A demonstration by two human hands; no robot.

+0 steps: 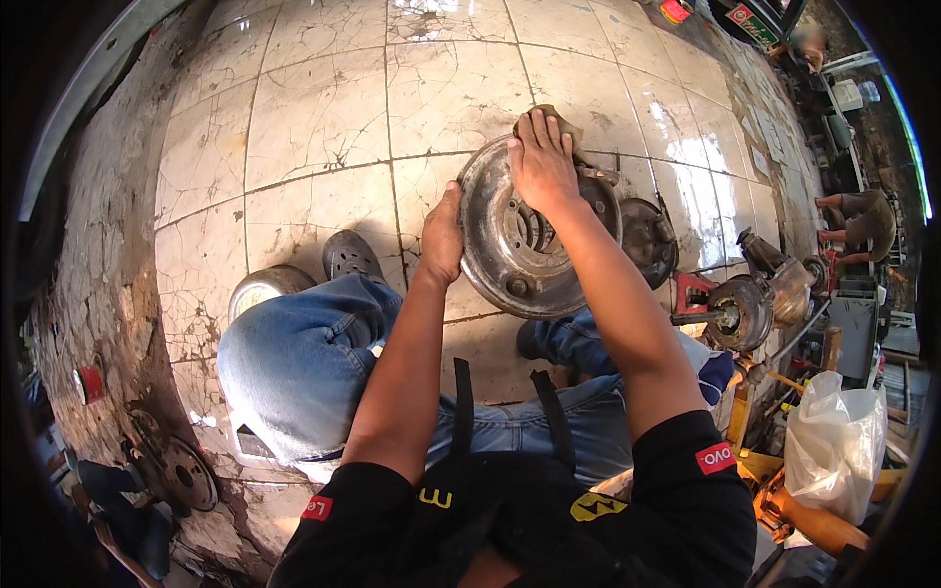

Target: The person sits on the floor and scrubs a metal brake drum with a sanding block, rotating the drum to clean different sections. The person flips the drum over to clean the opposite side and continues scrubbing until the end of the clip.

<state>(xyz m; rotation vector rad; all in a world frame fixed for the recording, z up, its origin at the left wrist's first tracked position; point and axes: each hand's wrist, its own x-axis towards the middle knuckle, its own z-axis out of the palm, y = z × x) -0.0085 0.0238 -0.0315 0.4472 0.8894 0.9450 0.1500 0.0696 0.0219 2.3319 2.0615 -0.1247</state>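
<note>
A round, dished metal brake backing plate (500,263), worn and grey-brown, is held tilted in front of me between my legs. It has bolt holes and a large centre opening, through which curved rings show. My left hand (443,235) grips its left rim, the thumb pointing up along the edge. At the far rim, my right hand (542,165) presses a folded brown sheet (561,120) against the metal, its fingers laid over it. Whether that sheet is cloth or sandpaper I cannot tell. My right forearm hides part of the plate.
A second dark round metal part (647,240) lies just right of the plate. Farther right stand an axle hub assembly (742,312), a red stand (692,292) and a clear plastic bag (833,441). A round can-like part (267,286) sits beside my left knee. Cracked tiles cover the floor.
</note>
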